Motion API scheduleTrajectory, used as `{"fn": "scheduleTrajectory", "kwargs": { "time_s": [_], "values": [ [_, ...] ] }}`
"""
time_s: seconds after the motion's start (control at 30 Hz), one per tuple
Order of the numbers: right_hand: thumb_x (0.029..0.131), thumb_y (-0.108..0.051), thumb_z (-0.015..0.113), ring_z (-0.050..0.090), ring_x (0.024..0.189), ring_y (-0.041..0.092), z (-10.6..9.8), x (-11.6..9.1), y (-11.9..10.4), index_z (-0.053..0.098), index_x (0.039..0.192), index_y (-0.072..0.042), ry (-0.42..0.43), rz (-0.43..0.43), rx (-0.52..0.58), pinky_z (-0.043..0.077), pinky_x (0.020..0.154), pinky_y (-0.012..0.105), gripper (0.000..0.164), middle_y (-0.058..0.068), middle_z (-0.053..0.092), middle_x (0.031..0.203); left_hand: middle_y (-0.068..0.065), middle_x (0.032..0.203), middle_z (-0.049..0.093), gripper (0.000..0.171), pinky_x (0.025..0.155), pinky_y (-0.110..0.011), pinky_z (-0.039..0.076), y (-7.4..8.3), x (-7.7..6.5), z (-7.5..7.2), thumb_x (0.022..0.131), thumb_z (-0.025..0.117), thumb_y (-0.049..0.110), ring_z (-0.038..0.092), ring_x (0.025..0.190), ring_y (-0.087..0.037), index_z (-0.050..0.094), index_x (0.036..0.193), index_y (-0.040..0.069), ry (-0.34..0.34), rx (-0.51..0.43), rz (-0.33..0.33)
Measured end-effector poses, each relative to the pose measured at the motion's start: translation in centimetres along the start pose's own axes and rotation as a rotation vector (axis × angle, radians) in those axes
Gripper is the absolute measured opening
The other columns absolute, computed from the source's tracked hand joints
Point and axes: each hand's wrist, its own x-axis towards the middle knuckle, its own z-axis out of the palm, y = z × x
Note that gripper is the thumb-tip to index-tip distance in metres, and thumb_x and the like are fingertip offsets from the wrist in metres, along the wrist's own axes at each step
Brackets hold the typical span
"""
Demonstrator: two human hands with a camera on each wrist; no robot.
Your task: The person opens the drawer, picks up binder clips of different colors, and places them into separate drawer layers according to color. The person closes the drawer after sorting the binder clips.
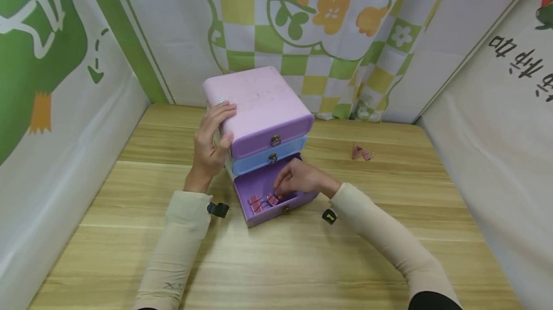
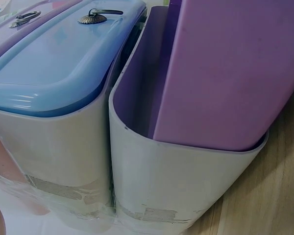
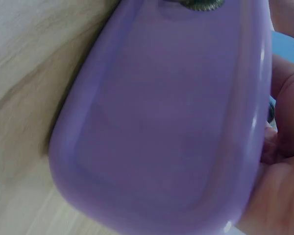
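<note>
A small chest of three drawers [image 1: 259, 103] stands on the table, with a pink top, a purple upper drawer and a blue middle drawer [image 1: 270, 156]. Its purple bottom drawer [image 1: 268, 216] is pulled out. My left hand [image 1: 209, 139] rests on the chest's upper left edge, fingers on top and thumb near the front corner. Inside the bottom drawer, my right hand [image 1: 298, 178] pinches a pink binder clip [image 1: 272, 199]. Another pink binder clip [image 1: 255, 203] lies beside it. In the right wrist view, the drawer front [image 3: 161, 107] covers much of the right hand [image 3: 289, 117].
More pink binder clips [image 1: 356, 151] lie on the wooden table [image 1: 371, 262] to the right of the chest. A patterned curtain [image 1: 302, 51] hangs behind it. White printed sheets stand at both sides. Each wrist carries a small black device.
</note>
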Motion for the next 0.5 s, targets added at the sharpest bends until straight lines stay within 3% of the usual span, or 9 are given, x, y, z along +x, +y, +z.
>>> {"fn": "scheduleTrajectory", "kwargs": {
  "time_s": [0.3, 0.5],
  "values": [
    [0.090, -0.005, 0.076, 0.079, 0.085, 0.010, 0.5, 0.2, -0.5, 0.081, 0.107, -0.003, 0.008, 0.034, -0.077, 0.063, 0.079, 0.021, 0.018, 0.008, 0.084, 0.095, -0.022, 0.136, 0.069, 0.051, 0.128, -0.051, 0.038, 0.1, 0.0, 0.0, 0.093, 0.051, 0.030, 0.056, 0.141, -0.038, 0.070, 0.128, -0.003, 0.002, -0.003, -0.005],
    [0.089, -0.009, 0.078, 0.078, 0.086, 0.011, -0.5, -0.7, -0.5, 0.081, 0.108, -0.003, 0.052, 0.007, -0.134, 0.063, 0.077, 0.023, 0.020, 0.007, 0.084, 0.097, -0.022, 0.137, 0.069, 0.052, 0.128, -0.051, 0.038, 0.0, 0.0, 0.0, 0.094, 0.052, 0.031, 0.056, 0.141, -0.038, 0.070, 0.128, -0.003, -0.001, -0.005, -0.004]
  ]
}}
